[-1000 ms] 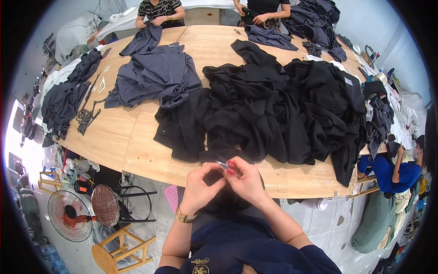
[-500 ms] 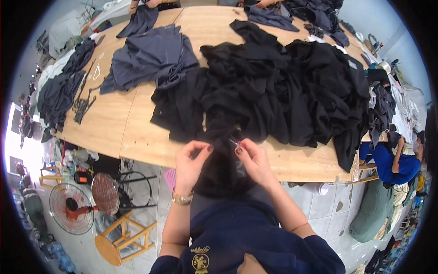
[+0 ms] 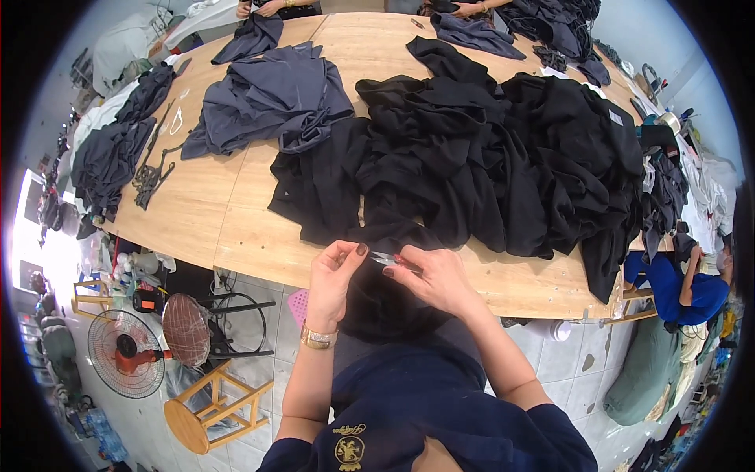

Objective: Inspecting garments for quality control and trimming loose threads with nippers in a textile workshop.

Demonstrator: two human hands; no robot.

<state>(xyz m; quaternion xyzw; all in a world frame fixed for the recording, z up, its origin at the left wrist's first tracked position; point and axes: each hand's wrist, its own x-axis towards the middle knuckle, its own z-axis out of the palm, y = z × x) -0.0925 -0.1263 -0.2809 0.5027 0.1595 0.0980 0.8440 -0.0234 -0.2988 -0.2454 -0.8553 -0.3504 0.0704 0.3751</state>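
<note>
My right hand (image 3: 437, 277) grips small thread snips (image 3: 384, 259), their pointed metal blades aimed left. My left hand (image 3: 331, 277) is closed in a pinch just beside the blade tips; whatever lies between its fingertips is too small to make out. Beneath both hands, a black garment (image 3: 385, 303) hangs over the table's near edge onto my lap. It runs up into a large heap of black garments (image 3: 464, 149) on the wooden table (image 3: 248, 204).
Dark grey-blue cloth (image 3: 271, 98) lies behind on the left, with dark straps (image 3: 147, 182) farther left. Co-workers' hands (image 3: 271, 8) show at the far edge; a person in blue (image 3: 696, 291) sits at right. A stool (image 3: 189, 425) and a fan (image 3: 126, 354) stand at lower left.
My right hand has turned and moved left, bringing the snips' blades close to my left fingertips. My left hand keeps its pinch. The whole view has shifted slightly.
</note>
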